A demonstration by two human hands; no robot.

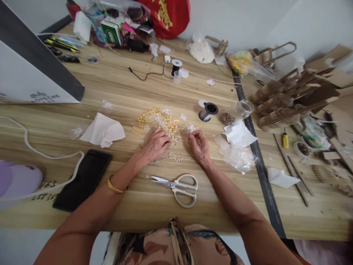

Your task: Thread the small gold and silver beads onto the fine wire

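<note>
A loose pile of small gold and silver beads and findings (172,130) lies mid-table. My left hand (157,144) rests at its near edge, fingers curled together over the beads; whatever they pinch is hidden. To the right, my right hand (200,145) is closed in a pinch, with a thin curved wire (188,142) showing at its fingertips. Just beyond those fingers sits a small cluster of silvery pins (189,127). A beaded chain (173,158) stretches across the table between the hands. Nearer to me lie white-handled scissors (176,186), their blades pointing left.
A wire spool (209,111), a tipped jar (242,109) and clear plastic bags (238,156) are on the right. Brown woven baskets (275,106) stand farther right. On the left are a black phone (84,178), a white cable (26,136) and crumpled paper (103,130).
</note>
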